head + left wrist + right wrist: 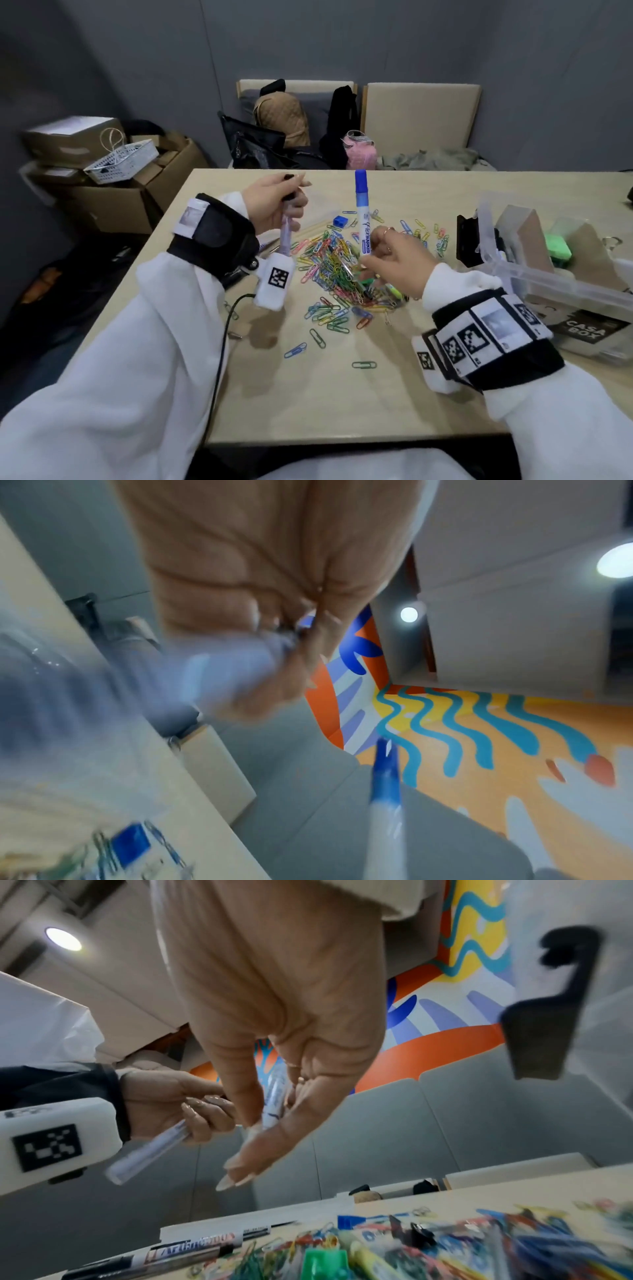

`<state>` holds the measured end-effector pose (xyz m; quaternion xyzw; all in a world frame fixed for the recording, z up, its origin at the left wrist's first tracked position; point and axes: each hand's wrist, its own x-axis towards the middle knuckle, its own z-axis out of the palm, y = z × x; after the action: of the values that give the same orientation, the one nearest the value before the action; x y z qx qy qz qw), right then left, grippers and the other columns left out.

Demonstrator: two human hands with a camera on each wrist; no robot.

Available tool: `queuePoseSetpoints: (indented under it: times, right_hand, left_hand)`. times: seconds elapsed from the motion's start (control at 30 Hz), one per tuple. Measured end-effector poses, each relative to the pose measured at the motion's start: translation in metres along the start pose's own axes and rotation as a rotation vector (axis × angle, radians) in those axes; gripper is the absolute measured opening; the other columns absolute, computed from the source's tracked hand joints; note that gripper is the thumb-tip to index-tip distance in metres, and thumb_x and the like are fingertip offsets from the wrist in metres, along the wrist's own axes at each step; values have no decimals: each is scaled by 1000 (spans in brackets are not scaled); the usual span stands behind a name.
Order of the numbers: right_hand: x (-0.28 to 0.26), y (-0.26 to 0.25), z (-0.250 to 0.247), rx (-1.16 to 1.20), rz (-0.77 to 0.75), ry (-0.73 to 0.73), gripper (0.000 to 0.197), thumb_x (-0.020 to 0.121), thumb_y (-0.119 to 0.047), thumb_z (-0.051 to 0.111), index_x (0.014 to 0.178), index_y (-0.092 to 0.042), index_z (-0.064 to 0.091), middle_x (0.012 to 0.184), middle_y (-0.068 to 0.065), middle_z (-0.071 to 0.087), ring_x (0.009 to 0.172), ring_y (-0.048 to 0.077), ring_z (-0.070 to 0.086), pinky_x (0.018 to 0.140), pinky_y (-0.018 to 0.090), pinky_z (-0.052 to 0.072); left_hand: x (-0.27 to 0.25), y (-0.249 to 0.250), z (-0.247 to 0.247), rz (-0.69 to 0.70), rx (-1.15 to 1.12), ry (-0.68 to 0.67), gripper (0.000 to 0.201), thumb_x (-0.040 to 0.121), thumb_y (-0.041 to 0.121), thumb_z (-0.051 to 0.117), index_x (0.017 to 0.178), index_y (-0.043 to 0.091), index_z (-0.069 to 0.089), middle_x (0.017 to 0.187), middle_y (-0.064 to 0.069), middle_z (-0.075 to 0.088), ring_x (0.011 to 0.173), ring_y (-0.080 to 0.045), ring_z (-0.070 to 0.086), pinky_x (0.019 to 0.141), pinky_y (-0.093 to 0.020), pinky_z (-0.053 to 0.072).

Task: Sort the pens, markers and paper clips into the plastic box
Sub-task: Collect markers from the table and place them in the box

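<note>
Marker [362, 212] stands upright, pinched by right hand [397, 260] fingers; plastic box [548, 274] waits right; left hand [274, 202] grips pen [286, 236].

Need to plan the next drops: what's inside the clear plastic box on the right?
Through the plastic box wall show a brown cardboard divider and something green. Whether pens or clips are already inside cannot be told; the walls blur and cover the rest.

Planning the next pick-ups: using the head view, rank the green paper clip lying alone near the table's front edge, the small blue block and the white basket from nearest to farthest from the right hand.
1. Small blue block: on the table just left of the right hand, beyond the clip pile.
2. Green paper clip: alone, toward the table's front edge.
3. White basket: off the table, on the cardboard boxes far left.
</note>
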<state>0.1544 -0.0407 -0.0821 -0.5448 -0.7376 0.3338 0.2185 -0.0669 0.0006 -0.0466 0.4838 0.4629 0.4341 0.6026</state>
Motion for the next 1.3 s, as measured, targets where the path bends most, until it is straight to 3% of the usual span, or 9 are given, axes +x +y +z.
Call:
queuePoseSetpoints:
  times: [0.17, 0.27, 0.47, 0.6, 0.7, 0.83, 0.97, 1.1, 1.3]
  right_hand:
    - [9, -14, 7, 153, -116, 96, 17, 85, -10, 69, 99, -9, 59, 83, 14, 71, 75, 22, 73, 75, 42, 60]
    - [14, -28, 12, 189, -145, 82, 17, 84, -6, 71, 98, -6, 61, 82, 18, 72, 73, 23, 73, 73, 38, 60]
    - [35, -53, 29, 223, -174, -16, 17, 85, -16, 72, 96, -4, 68, 78, 8, 73, 71, 17, 72, 65, 29, 60]
    - [66, -67, 53, -311, -221, -194, 38, 81, -35, 74, 111, -12, 69, 104, 6, 71, 96, 21, 66, 85, 33, 54]
    - [81, -77, 76, -637, -306, -308, 45, 87, -21, 67, 131, -17, 55, 128, 10, 57, 113, 28, 57, 91, 33, 48]
    - [98, -88, 106, -838, -336, -417, 63, 89, -9, 61, 146, -18, 35, 141, 16, 36, 124, 36, 46, 93, 35, 42]
    - [107, -84, 125, -724, -248, -369, 57, 91, -12, 59, 144, -21, 40, 146, 15, 33, 131, 35, 40, 100, 40, 37]
    - [107, -88, 123, -608, -149, -334, 45, 99, -16, 42, 143, -11, 35, 146, 16, 36, 126, 37, 44, 96, 39, 39]
    - [109, -79, 122, -654, -135, -225, 38, 93, -17, 40, 131, -13, 45, 134, 11, 50, 102, 37, 57, 71, 40, 34]
  left_hand:
    - [-9, 2, 1, 260, 278, 158, 37, 73, 30, 79, 95, 12, 56, 61, -1, 41, 53, -12, 40, 45, -22, 34]
    - [-13, 6, 1, 329, 190, 145, 15, 82, 19, 71, 74, 14, 60, 56, 3, 39, 47, -9, 33, 46, -22, 31]
    - [-5, 4, -18, 321, 170, 353, 28, 96, 17, 50, 69, 10, 55, 61, -3, 41, 49, -9, 39, 42, -18, 35]
    - [7, 5, -54, 242, 78, 550, 31, 98, 15, 41, 67, 12, 47, 53, -1, 51, 52, -13, 53, 54, -26, 45]
    - [8, 8, -77, 218, -81, 501, 26, 100, 16, 35, 74, 14, 39, 47, 2, 58, 52, -18, 64, 56, -35, 55]
    - [8, 3, -96, 222, 80, 601, 28, 99, 23, 44, 72, 18, 36, 43, 5, 34, 32, -8, 27, 38, -15, 27]
    - [8, 12, -108, -82, 637, 651, 23, 87, 19, 64, 75, 7, 48, 53, -4, 44, 40, -14, 34, 42, -19, 29]
    - [7, 14, -105, -464, 1348, 376, 29, 74, 25, 77, 75, 3, 59, 55, -4, 53, 51, -17, 50, 50, -26, 39]
    - [17, 2, -96, -622, 1525, 185, 35, 72, 35, 79, 85, 8, 60, 76, -4, 60, 66, -18, 53, 59, -26, 42]
